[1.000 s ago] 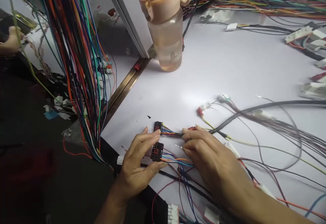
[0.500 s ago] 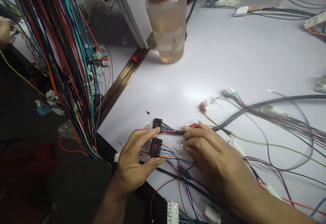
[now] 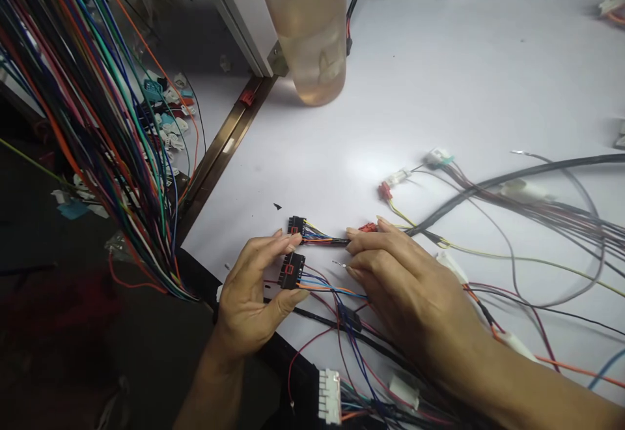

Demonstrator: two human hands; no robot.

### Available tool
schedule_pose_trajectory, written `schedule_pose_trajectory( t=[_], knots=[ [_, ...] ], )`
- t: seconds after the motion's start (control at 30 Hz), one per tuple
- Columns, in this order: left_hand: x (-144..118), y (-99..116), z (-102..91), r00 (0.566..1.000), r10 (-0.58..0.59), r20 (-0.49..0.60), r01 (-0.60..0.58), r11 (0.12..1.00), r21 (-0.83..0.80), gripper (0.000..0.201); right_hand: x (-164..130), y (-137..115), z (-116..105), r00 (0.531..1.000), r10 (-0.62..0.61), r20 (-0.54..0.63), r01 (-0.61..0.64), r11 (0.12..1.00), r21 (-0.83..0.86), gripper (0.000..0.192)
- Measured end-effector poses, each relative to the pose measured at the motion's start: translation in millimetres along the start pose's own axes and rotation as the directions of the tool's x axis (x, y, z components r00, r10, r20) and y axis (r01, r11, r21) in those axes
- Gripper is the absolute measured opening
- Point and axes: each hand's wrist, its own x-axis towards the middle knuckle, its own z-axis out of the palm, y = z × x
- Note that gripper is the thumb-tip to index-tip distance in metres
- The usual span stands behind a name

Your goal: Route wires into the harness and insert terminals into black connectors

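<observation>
Toward seven o'clock of the view, on the white worktop (image 3: 303, 156), lay the lower black connector (image 3: 291, 270), its coloured wires leaving near four o'clock. Upper black connector (image 3: 296, 225) sat just beyond, at its twelve.

Left hand (image 3: 251, 293): thumb and forefinger spread wide, lower connector between them. Thumb at its near edge; forefinger tip against the upper connector's near end. Whether they pinched, could not tell.

Right hand (image 3: 410, 300), at about four from the lower connector: fingers bent, bunched together, leading tips on a black-sleeved cable (image 3: 339, 242). Silver terminal (image 3: 338, 262) jutted from under the fingertips; thumb mostly hidden, grip unclear. Red connector (image 3: 368, 227) at its eleven. Bottle (image 3: 312, 39) at twelve of the view.
</observation>
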Motion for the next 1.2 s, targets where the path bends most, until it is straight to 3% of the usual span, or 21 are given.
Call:
schedule_pose_trajectory(
  t=[0.63, 1.2],
  knots=[
    [6.0, 5.9, 1.8, 0.993, -0.102, -0.066, 0.089, 0.98, -0.176, 0.046, 4.8, -2.6, -2.7, 0.998, -0.01, -0.056, 0.008, 1.0, -0.022, 0.013],
    [6.4, 5.9, -0.8, 0.997, -0.075, -0.024, 0.071, 0.989, -0.133, 0.045, 3.7, -1.8, -1.9, 0.999, -0.017, -0.048, 0.016, 1.0, -0.009, 0.012]
  ],
)
